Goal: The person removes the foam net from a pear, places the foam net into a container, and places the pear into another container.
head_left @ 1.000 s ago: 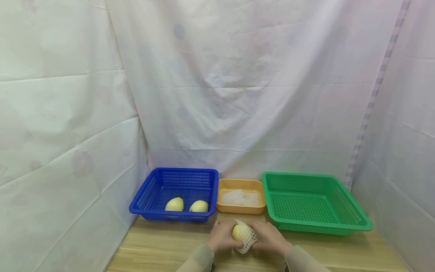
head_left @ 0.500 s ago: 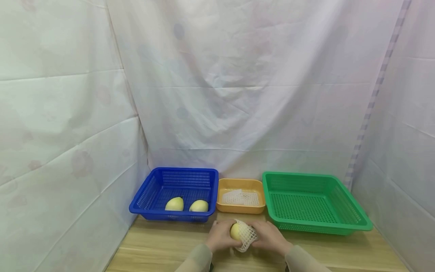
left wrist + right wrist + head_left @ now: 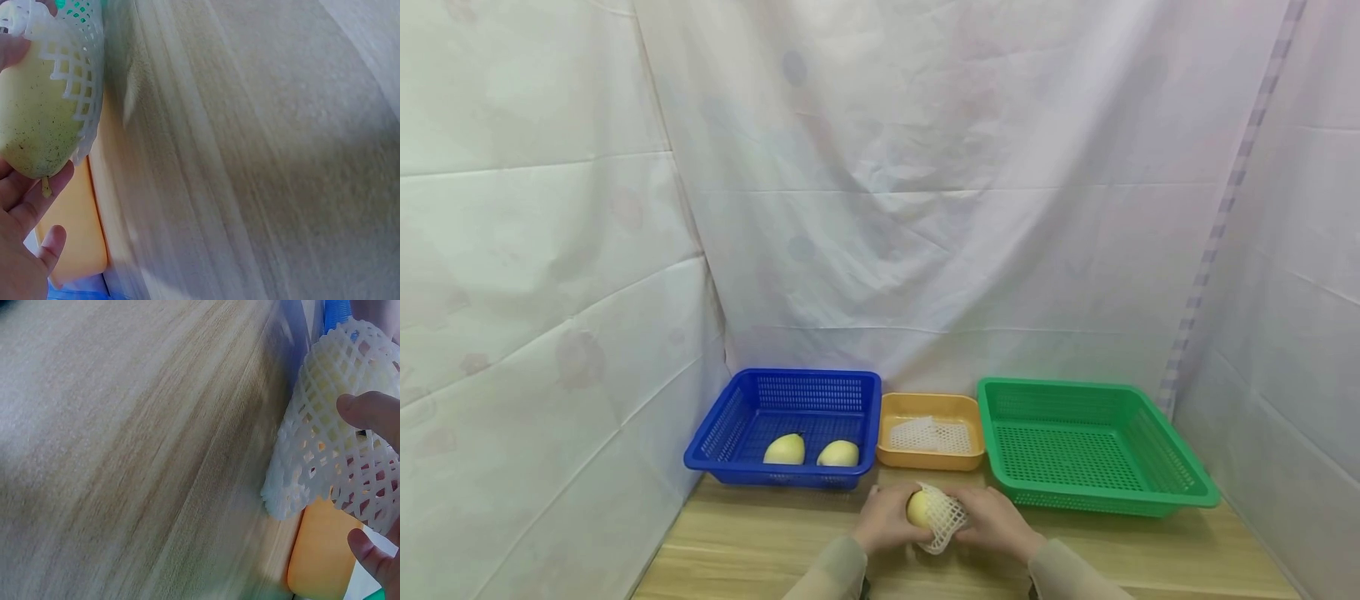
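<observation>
Low in the middle of the head view, a pale yellow pear (image 3: 918,508) sits partly inside a white foam fruit net (image 3: 944,518). My left hand (image 3: 886,518) grips the bare side of the pear. From the other side, my right hand (image 3: 995,518) holds the net, with its thumb (image 3: 369,412) on the mesh in the right wrist view. The pear's speckled end and short stem (image 3: 46,187) stick out of the net in the left wrist view. Some fingers of both hands are hidden behind pear and net.
A blue basket (image 3: 782,477) with two pears (image 3: 785,450) stands at the back left. Beside it an orange tray (image 3: 931,460) holds flat foam nets (image 3: 929,435). A green basket (image 3: 1105,497) stands on the right. White cloth (image 3: 880,250) hangs behind the wooden table (image 3: 745,542).
The pear has shifted slightly left with my left hand, and the net's lower edge has risen a little. My right hand stays nearly where it was.
</observation>
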`<state>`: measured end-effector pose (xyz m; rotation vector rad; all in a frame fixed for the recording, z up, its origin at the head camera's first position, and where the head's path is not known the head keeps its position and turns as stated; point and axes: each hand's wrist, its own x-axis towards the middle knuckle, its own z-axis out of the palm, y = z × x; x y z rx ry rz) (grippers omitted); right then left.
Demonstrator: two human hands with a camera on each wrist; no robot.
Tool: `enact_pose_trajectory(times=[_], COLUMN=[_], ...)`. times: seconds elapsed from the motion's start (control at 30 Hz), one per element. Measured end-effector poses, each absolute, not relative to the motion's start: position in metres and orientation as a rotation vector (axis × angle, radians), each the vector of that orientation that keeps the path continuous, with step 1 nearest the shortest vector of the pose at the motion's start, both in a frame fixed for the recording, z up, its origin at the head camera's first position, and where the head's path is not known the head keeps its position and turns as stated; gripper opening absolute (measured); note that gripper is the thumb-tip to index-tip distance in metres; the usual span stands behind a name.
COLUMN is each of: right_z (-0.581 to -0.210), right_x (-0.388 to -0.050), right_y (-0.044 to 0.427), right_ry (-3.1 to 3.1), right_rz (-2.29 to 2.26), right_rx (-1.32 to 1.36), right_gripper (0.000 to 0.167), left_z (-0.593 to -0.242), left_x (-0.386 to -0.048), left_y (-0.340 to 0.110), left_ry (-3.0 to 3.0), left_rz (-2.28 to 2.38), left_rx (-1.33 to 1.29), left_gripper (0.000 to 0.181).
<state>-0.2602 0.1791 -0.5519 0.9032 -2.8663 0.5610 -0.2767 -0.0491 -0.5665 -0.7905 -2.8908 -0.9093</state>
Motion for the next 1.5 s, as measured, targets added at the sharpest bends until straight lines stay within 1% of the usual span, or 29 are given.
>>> enact_pose_trajectory(times=[0.27, 0.63, 0.87, 1.1, 1.5], right_z=[-0.554, -0.552, -0.554, -0.557, -0.553], right_x=[-0.261, -0.263, -0.264, -0.265, -0.264], right_y=[0.179, 0.179, 0.178, 0.18, 0.183], right_ry=[-2.849, -2.813, -2.815, -2.814, -2.835], right_rz=[0.545, 0.542, 0.503, 0.484, 0.512], right_rx=[0.91, 0.949, 0.939, 0.936, 0.913], right_gripper=[0.061, 0.047, 0.045, 0.044, 0.041], left_z=[-0.568, -0.564, -0.563, -0.561, -0.562], left_x=[-0.277, -0.273, -0.271, -0.269, -0.267], left_y=[-0.051, -0.054, -0.059, -0.066, -0.079], left_ry=[-2.885, -2.903, -2.884, -2.891, -2.888], left_rz=[-0.927, -0.917, -0.903, -0.924, -0.932], left_rx=[-0.798, -0.781, -0.777, -0.744, -0.708], left_gripper=[0.064, 0.066, 0.064, 0.069, 0.072])
